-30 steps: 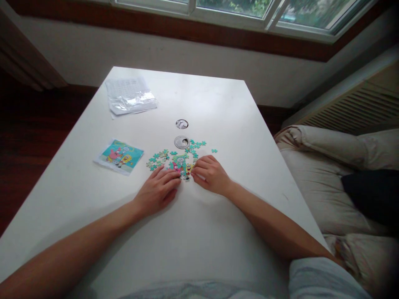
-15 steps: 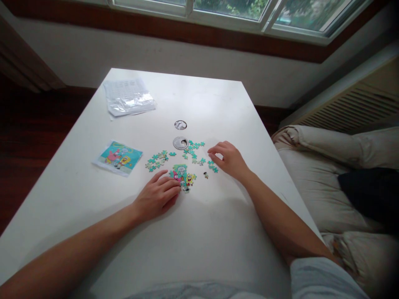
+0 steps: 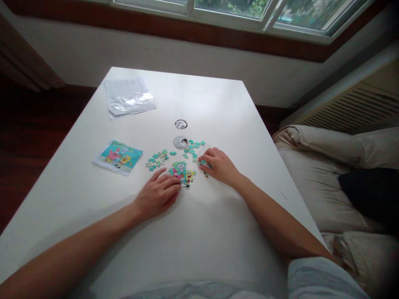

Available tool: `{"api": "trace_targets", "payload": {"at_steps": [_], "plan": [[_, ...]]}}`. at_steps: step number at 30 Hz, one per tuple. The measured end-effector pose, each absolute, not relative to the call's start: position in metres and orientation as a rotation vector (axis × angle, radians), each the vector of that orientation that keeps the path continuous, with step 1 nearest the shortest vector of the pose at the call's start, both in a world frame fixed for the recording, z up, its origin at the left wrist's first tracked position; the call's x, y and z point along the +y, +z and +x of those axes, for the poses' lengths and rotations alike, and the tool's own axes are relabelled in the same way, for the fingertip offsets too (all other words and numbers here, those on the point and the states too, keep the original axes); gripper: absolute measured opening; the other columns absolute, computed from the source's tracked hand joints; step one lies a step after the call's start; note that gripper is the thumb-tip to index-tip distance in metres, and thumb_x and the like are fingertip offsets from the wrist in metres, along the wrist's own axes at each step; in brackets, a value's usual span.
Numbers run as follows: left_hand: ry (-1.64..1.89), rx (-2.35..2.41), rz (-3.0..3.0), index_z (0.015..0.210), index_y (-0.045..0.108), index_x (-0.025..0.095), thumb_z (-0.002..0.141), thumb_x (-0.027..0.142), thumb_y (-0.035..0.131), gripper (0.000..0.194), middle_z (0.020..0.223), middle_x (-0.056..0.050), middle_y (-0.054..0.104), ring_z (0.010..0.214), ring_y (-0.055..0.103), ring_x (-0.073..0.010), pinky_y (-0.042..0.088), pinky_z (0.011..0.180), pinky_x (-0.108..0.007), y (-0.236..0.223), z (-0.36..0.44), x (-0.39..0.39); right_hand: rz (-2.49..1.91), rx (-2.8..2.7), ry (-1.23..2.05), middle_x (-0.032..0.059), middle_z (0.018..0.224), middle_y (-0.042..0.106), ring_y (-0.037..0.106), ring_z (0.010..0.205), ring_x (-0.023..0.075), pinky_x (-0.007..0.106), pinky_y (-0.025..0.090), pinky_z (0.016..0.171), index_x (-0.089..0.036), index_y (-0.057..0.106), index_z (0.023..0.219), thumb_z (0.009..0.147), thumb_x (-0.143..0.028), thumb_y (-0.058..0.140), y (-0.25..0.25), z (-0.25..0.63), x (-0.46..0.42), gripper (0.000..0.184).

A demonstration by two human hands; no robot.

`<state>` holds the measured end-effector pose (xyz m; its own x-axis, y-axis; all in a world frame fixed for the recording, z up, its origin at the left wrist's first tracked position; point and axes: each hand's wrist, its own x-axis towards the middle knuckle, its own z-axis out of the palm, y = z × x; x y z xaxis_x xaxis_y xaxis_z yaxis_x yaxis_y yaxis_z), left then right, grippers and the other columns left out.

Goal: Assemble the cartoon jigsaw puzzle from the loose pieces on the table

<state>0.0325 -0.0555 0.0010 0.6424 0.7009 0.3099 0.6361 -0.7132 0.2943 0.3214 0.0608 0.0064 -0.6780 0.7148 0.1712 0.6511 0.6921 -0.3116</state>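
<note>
A partly joined jigsaw puzzle (image 3: 181, 170) with cartoon characters lies near the middle of the white table (image 3: 199, 232). My left hand (image 3: 158, 193) rests at its lower left edge, fingers spread and fingertips touching it. To the right of the puzzle, my right hand (image 3: 220, 167) hovers low over loose pieces, its fingers curled and the thumb apart from the index finger. I see nothing held in it, and it hides some of the pieces beneath. Loose teal pieces form one cluster (image 3: 155, 161) at the left and another (image 3: 195, 145) behind the puzzle.
A picture sheet in a clear sleeve (image 3: 118, 157) lies to the left. Farther back is a plastic bag with papers (image 3: 129, 97). Two round table fittings, one silver (image 3: 181, 142) and one dark-rimmed (image 3: 181, 124), sit beyond the pieces. A beige sofa (image 3: 324, 178) stands at the right.
My right hand has moved left and slightly nearer to me, from beside the right-hand pieces to above them. The left hand stays at the puzzle's edge.
</note>
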Motion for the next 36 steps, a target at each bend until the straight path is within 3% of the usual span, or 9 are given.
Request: {"api": "trace_targets", "payload": {"at_steps": [4,10,16,20,29,36], "plan": [[0.616,1.123,2.697,0.117,0.069,0.025,0.099,0.022,0.055,0.023,0.127,-0.004,0.072,0.120,0.064,-0.0218,0.027,0.127,-0.052,-0.001,0.031,-0.055,-1.039,-2.634,0.391,0.0087,0.102,0.064,0.054,0.097,0.0239,0.037,0.042,0.090,-0.022,0.073,0.105,0.096,-0.020,0.065,0.009,0.318,0.057,0.013],[0.595,1.177,2.665,0.119,0.069,0.023,0.099,0.021,0.054,0.026,0.132,-0.006,0.070,0.126,0.063,-0.0225,0.022,0.129,-0.053,-0.001,0.031,-0.055,-1.003,-2.637,0.415,0.0083,0.102,0.064,0.055,0.097,0.0227,0.037,0.042,0.089,-0.023,0.075,0.102,0.094,-0.006,0.056,0.009,0.316,0.054,0.027],[0.608,1.191,2.654,0.121,0.069,0.024,0.099,0.020,0.053,0.027,0.133,-0.006,0.070,0.128,0.063,-0.0233,0.024,0.128,-0.054,0.000,0.031,-0.056,-1.103,-2.598,0.372,0.0087,0.103,0.065,0.056,0.096,0.0246,0.039,0.043,0.088,-0.024,0.073,0.105,0.094,-0.023,0.067,0.012,0.322,0.058,0.013],[0.631,1.218,2.636,0.119,0.070,0.024,0.098,0.021,0.055,0.026,0.132,-0.005,0.071,0.129,0.061,-0.0236,0.026,0.127,-0.054,0.001,0.031,-0.055,-1.063,-2.667,0.374,0.0082,0.102,0.066,0.056,0.095,0.0243,0.038,0.043,0.087,-0.025,0.074,0.105,0.092,-0.029,0.072,0.016,0.324,0.057,0.014],[0.626,1.263,2.628,0.117,0.069,0.025,0.099,0.021,0.054,0.024,0.131,-0.004,0.071,0.128,0.059,-0.0240,0.028,0.125,-0.054,0.000,0.030,-0.055,-1.093,-2.729,0.313,0.0084,0.104,0.066,0.056,0.098,0.0247,0.037,0.041,0.088,-0.023,0.072,0.110,0.092,-0.023,0.072,0.018,0.317,0.053,0.018],[0.662,1.355,2.610,0.114,0.070,0.025,0.098,0.021,0.056,0.022,0.128,-0.004,0.072,0.128,0.059,-0.0256,0.031,0.123,-0.055,-0.003,0.029,-0.054,-1.070,-2.709,0.399,0.0076,0.103,0.066,0.056,0.099,0.0252,0.037,0.041,0.088,-0.023,0.068,0.103,0.089,-0.023,0.074,0.018,0.319,0.052,0.015]]}}
